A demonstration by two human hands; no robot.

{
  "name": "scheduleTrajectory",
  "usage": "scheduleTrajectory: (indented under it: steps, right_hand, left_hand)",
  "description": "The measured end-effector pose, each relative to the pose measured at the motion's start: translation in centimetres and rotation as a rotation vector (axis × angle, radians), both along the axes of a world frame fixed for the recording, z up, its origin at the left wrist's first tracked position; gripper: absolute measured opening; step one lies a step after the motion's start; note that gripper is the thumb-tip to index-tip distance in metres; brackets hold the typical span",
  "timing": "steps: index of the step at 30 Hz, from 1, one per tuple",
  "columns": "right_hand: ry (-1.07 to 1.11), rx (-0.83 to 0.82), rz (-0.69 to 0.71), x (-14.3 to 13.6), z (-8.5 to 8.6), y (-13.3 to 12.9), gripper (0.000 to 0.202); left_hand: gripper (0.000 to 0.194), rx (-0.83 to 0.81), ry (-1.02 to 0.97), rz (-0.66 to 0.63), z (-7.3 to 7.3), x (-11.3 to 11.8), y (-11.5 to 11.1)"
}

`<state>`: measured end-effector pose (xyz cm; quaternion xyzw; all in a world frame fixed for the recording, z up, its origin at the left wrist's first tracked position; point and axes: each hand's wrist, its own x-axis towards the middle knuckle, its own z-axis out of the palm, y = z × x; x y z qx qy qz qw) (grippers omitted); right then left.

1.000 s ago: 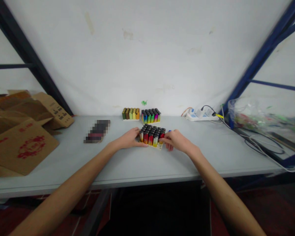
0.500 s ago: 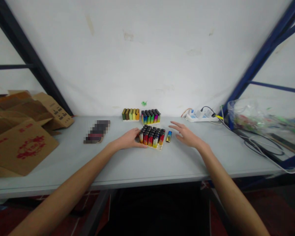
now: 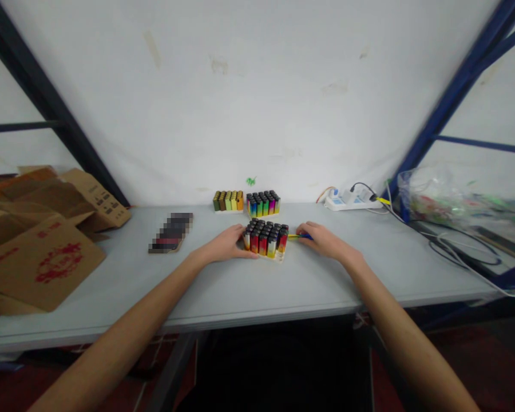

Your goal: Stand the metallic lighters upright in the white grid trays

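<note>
Left hand (image 3: 225,243): set wide around the left end of the near tray (image 3: 278,258), holding it, thumb along the near edge.
Right hand (image 3: 321,237): fingers narrowed on one lighter (image 3: 301,236), blue and yellow, held sideways.
Held lighter: just right of the near tray, yellow end pointing left; whether it touches the tray, I cannot tell.
Near tray: on the table (image 3: 240,297) between the hands, carrying upright lighters with black tops and red, gold and silver bodies; its pale base shows at the near right corner.
Far left tray: close to the wall, with brown, green, yellow and orange lighters (image 3: 228,201).
Far right tray: just right of that, with rainbow-coloured lighters (image 3: 263,203) under black tops.
Left side: cardboard (image 3: 75,257), and a dark item (image 3: 171,232), pixelated.
Far right: a white power strip (image 3: 354,200) by the wall, with plugs and cables; clear plastic (image 3: 431,191) beyond.
</note>
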<state>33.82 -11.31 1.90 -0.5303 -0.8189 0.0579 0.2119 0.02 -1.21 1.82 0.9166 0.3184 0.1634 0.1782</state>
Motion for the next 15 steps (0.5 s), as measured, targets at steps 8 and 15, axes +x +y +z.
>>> scheduleTrajectory:
  steps: [8,15]
  right_hand:
    - [0.114,0.128,-0.106,0.5,0.9,-0.6,0.023]
    - [0.147,0.111,-0.152,-0.6,1.3,-0.6,0.026]
  left_hand:
    - [0.076,-0.002,0.020,0.003,0.2,0.0,-0.1]
    - [0.074,-0.009,0.018,0.008,0.3,0.0,-0.2]
